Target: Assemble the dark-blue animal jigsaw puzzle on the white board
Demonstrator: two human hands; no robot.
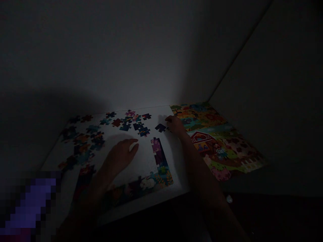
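In the dim light, my left hand [123, 154] hovers over the white board [136, 158], its thumb and index finger apart and nothing between them. My right hand [174, 125] is at the board's right side with the fingers curled together; whether something small is in them is hidden. A dark blue puzzle piece [160, 127] lies just left of these fingers. Below it, joined puzzle pieces form a partial border: a purple figure strip [156, 149] runs down the right side to a green corner [164, 173], and a darker row [136, 188] continues along the bottom, partly behind my left arm.
Several loose pieces [125, 126] are scattered at the top middle, and a denser heap [83, 148] spreads over the left. Right of the board lie colourful animal and farm pictures [217, 144]. A pale wall [141, 60] rises behind. A pixelated purple patch [30, 205] covers the lower left.
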